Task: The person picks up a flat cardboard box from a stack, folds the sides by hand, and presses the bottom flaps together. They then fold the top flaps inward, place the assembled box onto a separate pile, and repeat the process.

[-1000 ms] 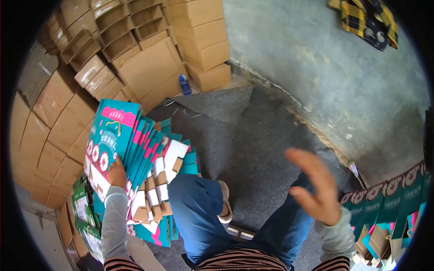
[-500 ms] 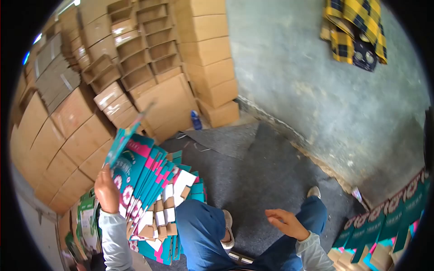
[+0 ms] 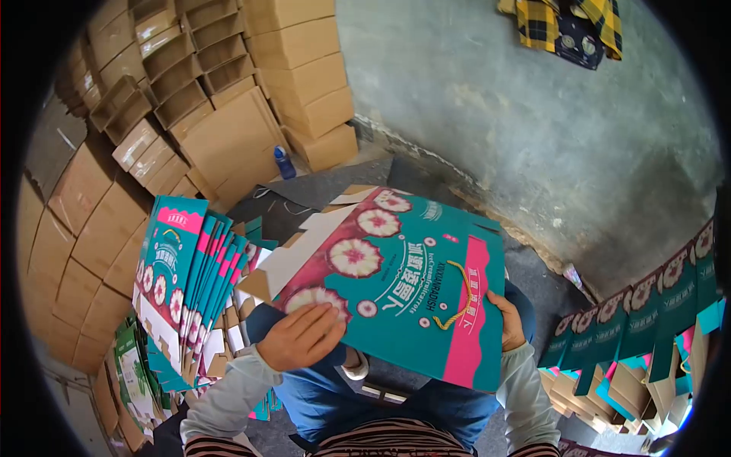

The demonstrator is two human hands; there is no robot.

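Note:
A flat, folded gift carton (image 3: 396, 266) lies tilted across my lap, teal with a pink wavy band, printed round radish slices and a twisted yellow cord handle (image 3: 457, 305). My left hand (image 3: 303, 337) is at its near left corner, fingers over the printed face and thumb out of sight. At the right edge, my right hand (image 3: 512, 318) grips the carton with the thumb on top and the other fingers mostly hidden behind it. White and brown unprinted flaps (image 3: 304, 236) stick out along its far left side.
More folded teal cartons (image 3: 171, 282) lean in a fanned stack on my left, above green packaging (image 3: 133, 365). A row of teal cartons (image 3: 632, 327) stands at right. Brown boxes (image 3: 84, 228) line the back left, near a blue bottle (image 3: 284, 162). A checked cloth (image 3: 541, 23) hangs on the wall.
My left hand has brought a carton from the left stack over my lap. My right hand, empty before, has taken hold of its right edge. The view has shifted.

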